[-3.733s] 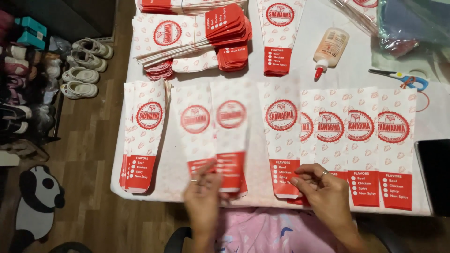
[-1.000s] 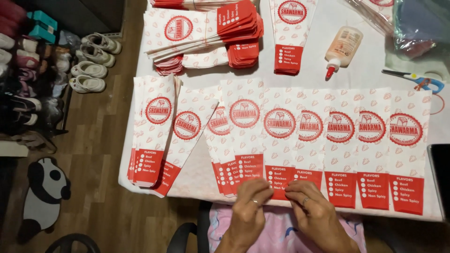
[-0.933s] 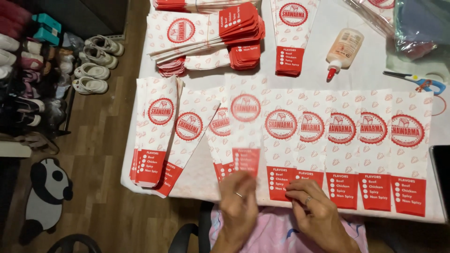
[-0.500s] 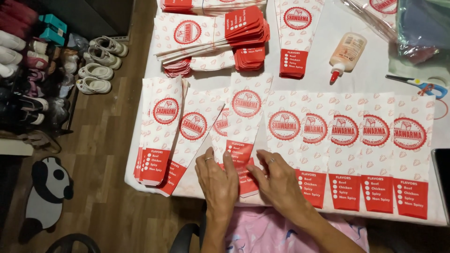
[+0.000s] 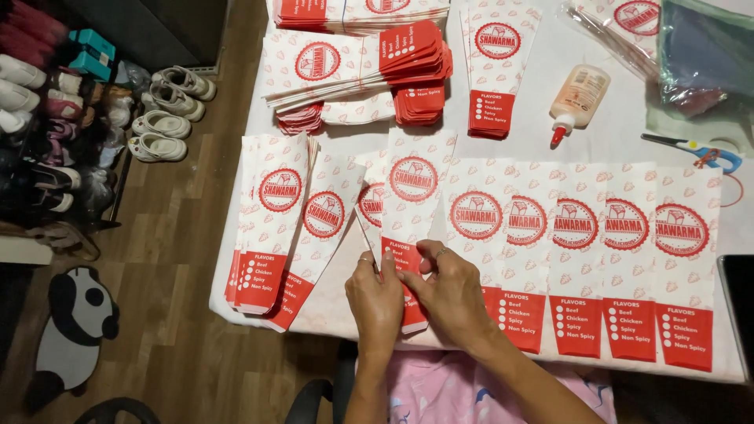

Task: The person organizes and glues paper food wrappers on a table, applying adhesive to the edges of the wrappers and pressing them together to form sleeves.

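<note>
Left hand: fingers pinch the paper bag
Right hand: fingers press the same bag
Nearby: glue bottle on the table

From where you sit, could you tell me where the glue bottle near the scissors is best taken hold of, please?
Grip the glue bottle around its wide body, coming from above. It lies flat on the white table with its red nozzle pointing toward you and slightly left, so the long sides are open; fingers can close across them. The scissors lie apart to its right, and the paper sleeve to its left leaves room.
</note>
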